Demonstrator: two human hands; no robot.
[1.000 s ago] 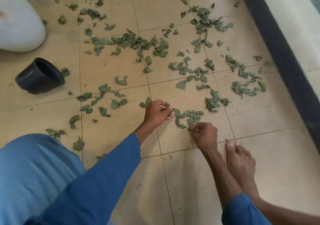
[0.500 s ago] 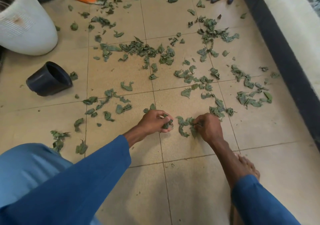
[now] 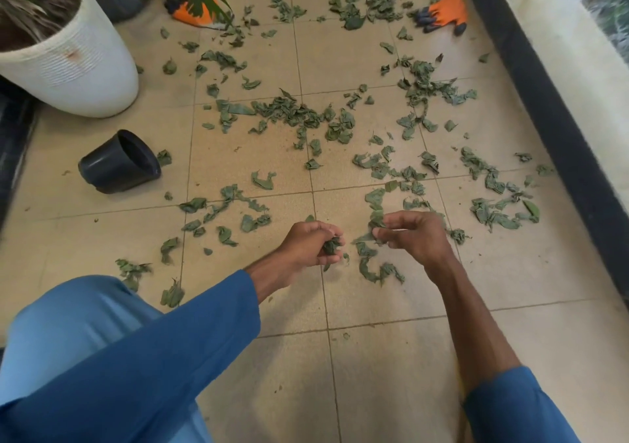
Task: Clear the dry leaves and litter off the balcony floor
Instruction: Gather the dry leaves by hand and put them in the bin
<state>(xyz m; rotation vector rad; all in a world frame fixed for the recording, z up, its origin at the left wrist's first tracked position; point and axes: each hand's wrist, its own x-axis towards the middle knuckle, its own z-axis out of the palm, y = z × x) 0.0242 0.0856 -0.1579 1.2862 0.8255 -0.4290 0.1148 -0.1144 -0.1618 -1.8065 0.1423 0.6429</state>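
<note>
Several crumpled green-grey dry leaves (image 3: 292,115) lie scattered over the beige tiled balcony floor (image 3: 391,357). My left hand (image 3: 308,243) hovers low over the tiles at centre, curled around a small bunch of leaves. Just to its right, my right hand (image 3: 413,235) pinches a leaf between thumb and fingertips, a little above the floor. A short strip of leaves (image 3: 377,270) lies on the tile directly below and between both hands. More leaves lie in clusters to the right (image 3: 503,211) and left (image 3: 224,211).
A black plastic pot (image 3: 119,161) lies on its side at the left. A large white planter (image 3: 73,64) stands at upper left. Orange gloves lie at the top (image 3: 444,12) and top centre (image 3: 195,13). A dark ledge (image 3: 558,119) runs along the right side.
Both hands have lifted off the floor with leaves in them. The view has tilted up, so the planter and gloves show more, and the bare foot has left the frame.
</note>
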